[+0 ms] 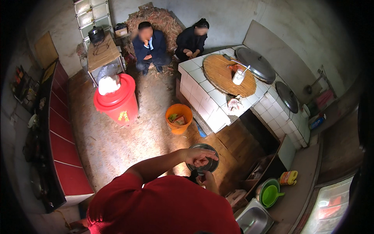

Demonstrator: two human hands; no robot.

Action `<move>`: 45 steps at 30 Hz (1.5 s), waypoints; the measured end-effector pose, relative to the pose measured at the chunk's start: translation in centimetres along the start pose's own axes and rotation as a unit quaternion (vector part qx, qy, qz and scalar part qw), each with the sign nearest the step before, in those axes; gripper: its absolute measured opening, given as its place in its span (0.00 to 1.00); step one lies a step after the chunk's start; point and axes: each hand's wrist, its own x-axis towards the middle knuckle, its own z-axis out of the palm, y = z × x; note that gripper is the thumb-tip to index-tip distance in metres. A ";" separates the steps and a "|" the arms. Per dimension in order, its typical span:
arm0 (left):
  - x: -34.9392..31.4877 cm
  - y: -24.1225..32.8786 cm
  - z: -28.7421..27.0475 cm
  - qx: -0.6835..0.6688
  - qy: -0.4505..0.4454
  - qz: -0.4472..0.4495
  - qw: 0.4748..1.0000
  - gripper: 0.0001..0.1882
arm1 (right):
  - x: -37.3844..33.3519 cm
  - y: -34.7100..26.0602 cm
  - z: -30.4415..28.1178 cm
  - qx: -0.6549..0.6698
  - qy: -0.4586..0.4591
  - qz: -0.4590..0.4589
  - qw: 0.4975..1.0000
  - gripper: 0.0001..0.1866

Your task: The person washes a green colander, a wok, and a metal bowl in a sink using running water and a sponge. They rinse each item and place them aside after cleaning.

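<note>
My left hand [200,156] is over a round metal pan [205,149] with a shiny rim. Its upper fingers stretch to the right and the lower ones bend inward; I make out nothing held in it. Close below, my right hand [209,180] is closed at the near edge of the pan, beside a small dark piece [193,176] that may be a handle. My red-sleeved shoulder and body hide much of this spot, so what the right hand grips is unclear.
An orange bucket [170,125] with scraps stands ahead, a red lidded bin [128,103] farther left. The white-tiled stove [210,111] is ahead right; red cabinets [66,154] line the left. A sink [255,220] and green strainer [269,195] are near right. Two people [154,50] crouch at the back.
</note>
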 end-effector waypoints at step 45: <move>-0.7 -14.1 -19.5 -0.107 0.302 -0.001 0.947 0.31 | -0.2 1.6 -2.6 0.020 -0.029 0.056 0.998 0.10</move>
